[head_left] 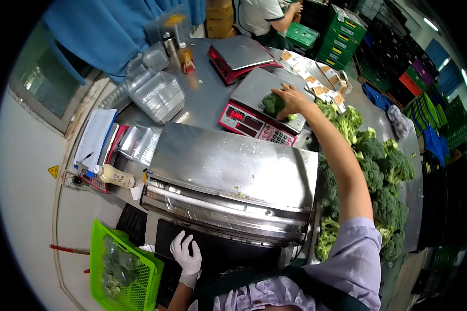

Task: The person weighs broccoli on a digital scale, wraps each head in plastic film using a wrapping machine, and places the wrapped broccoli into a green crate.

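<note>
My bare right hand (291, 99) reaches out to a red and silver digital scale (252, 123), its fingers closed around a head of broccoli (271, 104) on the weighing plate. Red digits glow on the scale's display. In a white glove, my left hand (187, 255) hovers low over a black surface (218, 246) near my body, fingers apart and slightly curled, holding nothing. Between the two hands lies a stainless-steel wrapping machine (233, 160) with metal rollers along its near edge. A large pile of broccoli (381, 181) covers the table right of my arm.
A green basket (158, 269) with wrapped produce stands at lower left. Clear plastic trays (158, 96), a drink bottle (186, 58) and a second scale (238, 54) sit farther back. A white bottle (114, 176) lies left. Another person (259, 18) works near green crates (342, 36).
</note>
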`<action>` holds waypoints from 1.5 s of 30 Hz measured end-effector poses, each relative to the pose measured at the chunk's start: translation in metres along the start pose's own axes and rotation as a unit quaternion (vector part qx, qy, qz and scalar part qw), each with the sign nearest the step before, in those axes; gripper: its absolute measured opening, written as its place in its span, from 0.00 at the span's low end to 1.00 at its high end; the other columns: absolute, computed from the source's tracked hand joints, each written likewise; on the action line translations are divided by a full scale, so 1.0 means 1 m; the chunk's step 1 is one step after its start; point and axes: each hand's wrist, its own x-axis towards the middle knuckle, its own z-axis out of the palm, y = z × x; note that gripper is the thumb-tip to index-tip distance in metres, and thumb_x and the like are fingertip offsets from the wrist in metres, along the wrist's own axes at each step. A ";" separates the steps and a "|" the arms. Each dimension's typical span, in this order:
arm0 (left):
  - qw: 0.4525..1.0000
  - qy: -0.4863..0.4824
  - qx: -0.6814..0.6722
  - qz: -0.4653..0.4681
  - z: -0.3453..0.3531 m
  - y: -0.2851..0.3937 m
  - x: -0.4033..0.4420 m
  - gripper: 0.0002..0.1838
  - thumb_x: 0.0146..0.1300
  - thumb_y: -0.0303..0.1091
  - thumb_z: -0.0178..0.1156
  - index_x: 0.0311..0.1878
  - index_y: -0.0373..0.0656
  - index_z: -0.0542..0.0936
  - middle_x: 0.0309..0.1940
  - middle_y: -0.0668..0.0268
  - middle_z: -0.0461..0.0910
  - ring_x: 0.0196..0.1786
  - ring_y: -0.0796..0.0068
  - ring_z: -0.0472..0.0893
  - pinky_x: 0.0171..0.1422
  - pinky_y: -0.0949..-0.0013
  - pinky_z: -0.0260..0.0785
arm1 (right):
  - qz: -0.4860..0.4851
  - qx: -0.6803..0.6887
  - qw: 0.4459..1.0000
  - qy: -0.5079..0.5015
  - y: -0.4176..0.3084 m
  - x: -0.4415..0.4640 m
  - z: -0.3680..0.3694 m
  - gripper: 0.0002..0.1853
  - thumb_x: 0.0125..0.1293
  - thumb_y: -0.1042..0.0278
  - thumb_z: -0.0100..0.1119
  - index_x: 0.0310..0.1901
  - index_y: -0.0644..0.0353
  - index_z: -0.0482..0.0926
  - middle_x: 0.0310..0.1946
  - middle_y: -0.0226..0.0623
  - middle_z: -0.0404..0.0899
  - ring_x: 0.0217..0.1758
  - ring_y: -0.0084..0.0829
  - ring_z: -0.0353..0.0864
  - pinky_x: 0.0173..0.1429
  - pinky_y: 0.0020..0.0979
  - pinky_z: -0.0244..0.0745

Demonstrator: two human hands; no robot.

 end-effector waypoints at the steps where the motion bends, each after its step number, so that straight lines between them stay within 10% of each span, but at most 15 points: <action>1: 1.000 -0.007 -0.002 0.005 -0.001 0.000 -0.001 0.11 0.51 0.25 0.60 0.40 0.40 0.79 0.49 0.57 0.74 0.51 0.56 0.72 0.57 0.58 0.61 | 0.028 -0.005 0.999 0.029 -0.006 -0.003 0.007 0.48 0.30 0.53 0.75 0.61 0.44 0.67 0.61 0.49 0.64 0.61 0.52 0.65 0.61 0.43 0.68; 9: 1.000 0.017 -0.015 0.013 0.001 -0.003 -0.002 0.11 0.51 0.25 0.60 0.40 0.41 0.79 0.49 0.59 0.74 0.52 0.58 0.72 0.57 0.59 0.60 | 0.128 0.184 0.967 0.123 -0.002 -0.032 -0.017 0.39 0.35 0.55 0.71 0.55 0.56 0.72 0.44 0.47 0.79 0.50 0.45 0.76 0.51 0.40 0.75; 12: 0.999 0.024 -0.018 0.019 0.001 -0.004 -0.005 0.11 0.51 0.25 0.60 0.40 0.42 0.79 0.50 0.60 0.74 0.52 0.59 0.72 0.58 0.59 0.60 | 0.240 0.594 0.760 0.112 -0.012 -0.070 -0.034 0.37 0.45 0.54 0.70 0.57 0.60 0.70 0.46 0.44 0.76 0.44 0.36 0.80 0.38 0.44 0.81; 19: 0.988 0.040 -0.108 0.100 -0.014 0.006 0.009 0.17 0.51 0.26 0.62 0.47 0.40 0.77 0.52 0.58 0.73 0.53 0.57 0.72 0.59 0.61 0.62 | 0.168 0.808 0.565 -0.025 -0.080 -0.181 -0.058 0.31 0.58 0.46 0.58 0.60 0.52 0.66 0.55 0.42 0.71 0.55 0.42 0.74 0.46 0.53 0.78; 27: 0.869 -0.125 -0.130 0.461 -0.065 0.149 0.155 0.51 0.32 0.39 0.75 0.65 0.48 0.63 0.67 0.53 0.56 0.69 0.48 0.56 0.68 0.48 0.52 | 0.115 0.753 0.625 -0.172 -0.160 -0.249 -0.067 0.34 0.60 0.35 0.49 0.59 0.55 0.68 0.46 0.41 0.78 0.47 0.40 0.80 0.36 0.40 0.83; 31: 0.801 -0.099 -0.166 0.566 -0.047 0.186 0.166 0.41 0.32 0.33 0.71 0.58 0.47 0.72 0.56 0.57 0.72 0.59 0.53 0.71 0.62 0.60 0.66 | 0.116 0.782 0.600 -0.119 -0.179 -0.295 -0.073 0.40 0.58 0.34 0.51 0.61 0.61 0.65 0.55 0.50 0.70 0.56 0.43 0.74 0.39 0.43 0.83; 35: 0.829 -0.188 -0.292 0.439 -0.011 0.176 0.171 0.32 0.41 0.31 0.68 0.56 0.42 0.74 0.53 0.56 0.75 0.56 0.59 0.76 0.60 0.63 0.68 | 0.229 0.552 0.792 0.124 -0.151 -0.383 -0.066 0.42 0.61 0.41 0.54 0.67 0.64 0.55 0.62 0.59 0.61 0.58 0.43 0.72 0.48 0.36 0.80; 39: 0.896 -0.190 -0.276 0.290 0.029 0.158 0.200 0.30 0.46 0.33 0.68 0.56 0.41 0.74 0.49 0.59 0.78 0.51 0.68 0.79 0.58 0.68 0.68 | 0.320 0.511 0.770 0.209 -0.152 -0.499 -0.035 0.21 0.58 0.56 0.62 0.47 0.65 0.79 0.40 0.43 0.82 0.35 0.31 0.83 0.38 0.27 0.79; 45: 0.954 -0.197 -0.091 0.208 0.085 0.121 0.225 0.35 0.49 0.44 0.68 0.60 0.43 0.69 0.53 0.59 0.75 0.55 0.65 0.75 0.60 0.67 0.64 | 0.565 0.311 0.707 0.288 -0.167 -0.617 0.063 0.13 0.54 0.62 0.63 0.35 0.65 0.82 0.27 0.42 0.83 0.31 0.31 0.84 0.39 0.30 0.77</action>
